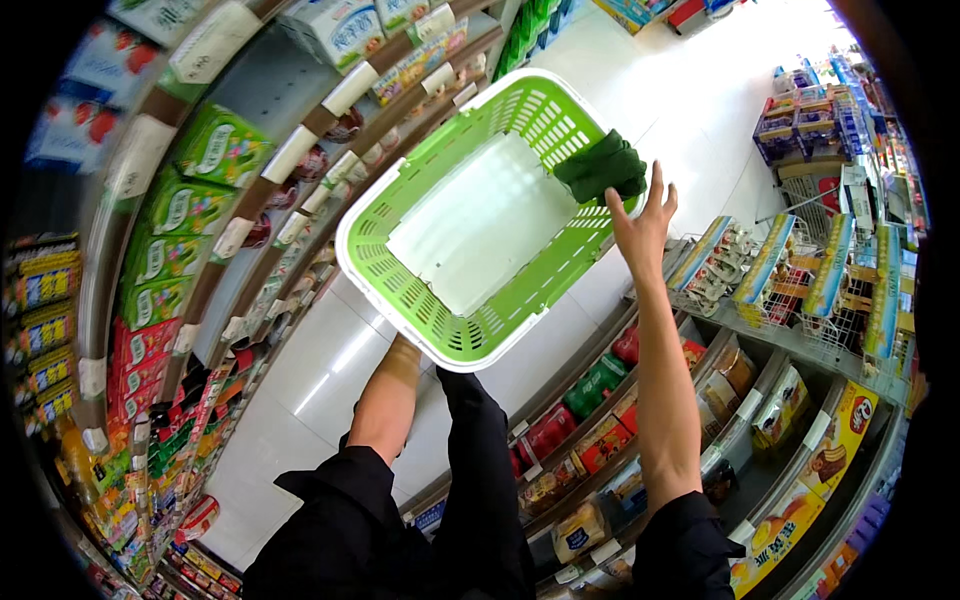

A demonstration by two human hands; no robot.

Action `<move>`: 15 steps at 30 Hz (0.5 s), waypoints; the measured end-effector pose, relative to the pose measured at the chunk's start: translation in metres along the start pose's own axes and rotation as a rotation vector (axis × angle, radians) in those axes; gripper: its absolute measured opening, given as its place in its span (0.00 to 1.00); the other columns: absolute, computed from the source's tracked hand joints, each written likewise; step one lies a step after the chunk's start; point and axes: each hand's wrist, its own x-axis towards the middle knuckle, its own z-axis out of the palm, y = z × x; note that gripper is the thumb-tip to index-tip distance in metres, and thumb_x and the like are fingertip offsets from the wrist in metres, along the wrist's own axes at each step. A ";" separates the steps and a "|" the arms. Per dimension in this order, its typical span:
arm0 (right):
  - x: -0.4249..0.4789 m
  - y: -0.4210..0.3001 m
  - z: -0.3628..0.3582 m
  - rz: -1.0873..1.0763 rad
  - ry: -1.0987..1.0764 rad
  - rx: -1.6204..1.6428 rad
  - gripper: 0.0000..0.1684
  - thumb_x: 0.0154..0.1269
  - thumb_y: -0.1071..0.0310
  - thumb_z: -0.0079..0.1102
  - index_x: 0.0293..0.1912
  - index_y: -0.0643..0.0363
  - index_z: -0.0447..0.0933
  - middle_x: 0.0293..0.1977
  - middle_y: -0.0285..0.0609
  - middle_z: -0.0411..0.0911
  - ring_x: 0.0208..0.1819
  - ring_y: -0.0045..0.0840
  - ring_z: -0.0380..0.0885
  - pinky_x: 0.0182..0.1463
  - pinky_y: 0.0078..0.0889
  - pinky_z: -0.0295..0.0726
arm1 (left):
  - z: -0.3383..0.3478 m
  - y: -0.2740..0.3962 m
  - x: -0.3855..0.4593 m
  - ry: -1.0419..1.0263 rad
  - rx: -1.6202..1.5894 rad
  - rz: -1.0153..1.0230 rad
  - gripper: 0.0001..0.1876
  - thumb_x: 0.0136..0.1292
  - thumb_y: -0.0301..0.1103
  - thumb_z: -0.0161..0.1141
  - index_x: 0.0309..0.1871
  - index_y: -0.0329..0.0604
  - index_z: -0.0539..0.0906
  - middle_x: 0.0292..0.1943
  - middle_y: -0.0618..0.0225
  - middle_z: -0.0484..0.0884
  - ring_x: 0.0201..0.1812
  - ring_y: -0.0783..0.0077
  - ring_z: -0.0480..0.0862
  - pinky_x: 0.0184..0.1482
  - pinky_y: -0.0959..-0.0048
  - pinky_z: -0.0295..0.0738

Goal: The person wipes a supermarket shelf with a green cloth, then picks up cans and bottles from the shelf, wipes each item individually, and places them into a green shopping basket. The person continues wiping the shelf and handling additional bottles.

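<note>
A bright green plastic shopping basket (pixel 480 315) with a white rim is held up before me, tilted, above the aisle floor. A white flat bottom shows inside it, with no goods on it. My left forearm (pixel 388 397) runs beneath the basket's near end, and the left hand itself is hidden there. At the far right corner, a bunched dark green cloth item (pixel 602 166) overlaps the basket's rim. My right hand (pixel 646 221) is beside this cloth, fingers apart, with the thumb tip at its lower edge. Whether the thumb touches it I cannot tell.
Shelves with boxed drinks (pixel 225 146) and price strips curve along the left. Low shelves on the right hold packaged snacks (pixel 840 442) and wrapped bread (pixel 581 531). Wire racks (pixel 780 262) stand beyond my right hand. Pale floor tiles (pixel 330 375) run between the shelves.
</note>
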 end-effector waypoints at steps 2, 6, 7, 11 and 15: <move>0.014 0.005 0.008 0.039 -0.048 0.020 0.52 0.67 0.48 0.72 0.82 0.42 0.56 0.78 0.74 0.44 0.74 0.67 0.63 0.72 0.56 0.72 | -0.006 -0.005 0.007 0.003 -0.021 -0.006 0.37 0.80 0.64 0.44 0.77 0.44 0.69 0.77 0.54 0.70 0.75 0.54 0.70 0.78 0.44 0.61; 0.027 0.023 0.018 0.027 -0.044 0.025 0.43 0.70 0.54 0.69 0.79 0.42 0.62 0.74 0.66 0.60 0.69 0.57 0.72 0.69 0.52 0.76 | -0.008 -0.014 0.005 0.022 -0.024 -0.049 0.36 0.80 0.64 0.44 0.77 0.44 0.69 0.76 0.54 0.70 0.75 0.54 0.70 0.78 0.44 0.62; 0.026 0.027 0.021 0.024 -0.046 0.042 0.41 0.70 0.55 0.68 0.78 0.42 0.63 0.72 0.64 0.64 0.67 0.55 0.74 0.67 0.52 0.77 | -0.011 -0.015 0.003 0.032 -0.027 -0.058 0.36 0.80 0.64 0.44 0.77 0.44 0.69 0.76 0.54 0.70 0.75 0.54 0.70 0.78 0.44 0.62; 0.023 0.015 0.029 -0.018 -0.003 0.043 0.33 0.70 0.64 0.64 0.72 0.49 0.70 0.54 0.61 0.80 0.54 0.53 0.82 0.59 0.51 0.80 | -0.028 -0.007 -0.017 0.050 -0.016 -0.062 0.36 0.80 0.64 0.44 0.77 0.44 0.69 0.76 0.54 0.70 0.75 0.54 0.71 0.77 0.44 0.63; 0.005 0.013 0.032 -0.057 0.033 0.040 0.30 0.71 0.66 0.62 0.70 0.50 0.72 0.47 0.59 0.83 0.52 0.53 0.83 0.58 0.51 0.80 | -0.047 -0.001 -0.036 0.034 -0.003 -0.083 0.36 0.80 0.64 0.45 0.77 0.44 0.69 0.76 0.54 0.71 0.74 0.54 0.71 0.77 0.44 0.63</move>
